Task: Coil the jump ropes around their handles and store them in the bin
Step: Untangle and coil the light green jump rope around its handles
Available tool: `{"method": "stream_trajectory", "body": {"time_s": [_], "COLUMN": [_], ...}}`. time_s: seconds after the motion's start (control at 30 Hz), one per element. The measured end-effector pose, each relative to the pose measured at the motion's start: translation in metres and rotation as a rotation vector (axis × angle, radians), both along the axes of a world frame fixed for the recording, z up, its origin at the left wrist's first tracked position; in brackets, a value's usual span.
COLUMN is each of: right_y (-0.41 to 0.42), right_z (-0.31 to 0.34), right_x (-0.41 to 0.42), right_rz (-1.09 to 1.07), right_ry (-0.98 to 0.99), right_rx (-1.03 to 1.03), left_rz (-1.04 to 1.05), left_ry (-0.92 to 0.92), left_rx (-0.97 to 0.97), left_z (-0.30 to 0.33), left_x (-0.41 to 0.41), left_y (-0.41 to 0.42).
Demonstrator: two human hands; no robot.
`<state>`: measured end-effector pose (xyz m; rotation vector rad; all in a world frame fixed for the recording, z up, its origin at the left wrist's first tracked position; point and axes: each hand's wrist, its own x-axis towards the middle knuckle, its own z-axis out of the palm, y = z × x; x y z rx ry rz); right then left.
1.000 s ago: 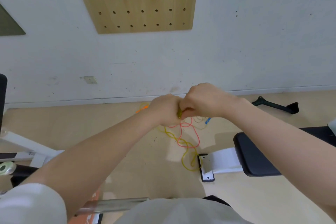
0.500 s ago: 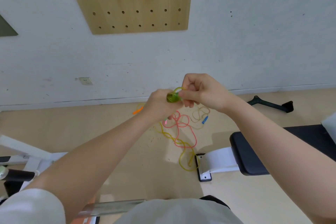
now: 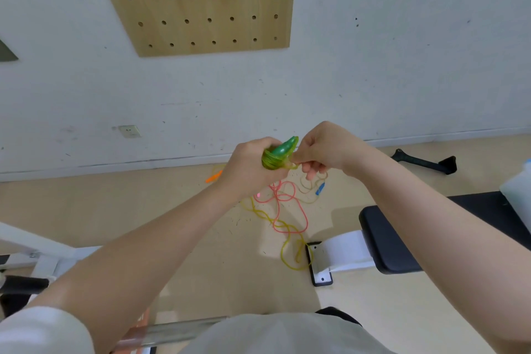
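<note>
Slack is the risk: the left hand (image 3: 250, 165) grips the green handle (image 3: 283, 148) with its yellow-green coil (image 3: 270, 160) at frame centre, and the right hand (image 3: 321, 149) pinches the rope's free end beside it; if that pinch loosens, the turns could spring off. Other ropes (image 3: 283, 210) lie tangled on the tan floor (image 3: 115, 204) below, a black bench (image 3: 402, 238) at right, a pegboard (image 3: 207, 8) on the white wall at top; no bin is in view

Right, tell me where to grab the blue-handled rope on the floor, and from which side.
Take it by the blue handle, coming straight down from above. It is the only rigid part, it lies flat on the floor at the right edge of the tangle, and its pale cord loops left toward the pink rope, so the handle's right side looks free.
</note>
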<state>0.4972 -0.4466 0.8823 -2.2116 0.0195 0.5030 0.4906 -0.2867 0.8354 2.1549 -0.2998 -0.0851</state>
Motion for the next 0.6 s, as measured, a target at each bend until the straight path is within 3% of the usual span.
{"method": "stream_trajectory", "body": {"time_s": [0.1,0.17,0.3,0.5,0.6], "right_y": [0.007,0.013,0.021,0.026,0.026], "right_z": [0.0,-0.006,-0.017,-0.023,-0.023], "right_x": [-0.001,-0.004,-0.01,-0.015,-0.019], "right_rz": [-0.07,-0.176,-0.284,-0.303,-0.379], "right_ry": [-0.085,-0.211,-0.392,-0.251,-0.242], "right_rx": [-0.084,-0.024,0.095,0.289,0.374], "left_rz": [0.03,0.075,0.139,0.158,0.141], "left_ry": [-0.182,-0.266,-0.292,-0.313,-0.324], "left_rx": [0.122,0.178,0.257,0.466,0.48], "left_z": [-0.002,0.0,0.005,0.005,0.005], "left_x": [-0.002,-0.002,0.0,0.001,-0.002], "left_y": [-0.003,-0.005,-0.006,-0.005,-0.011]}}
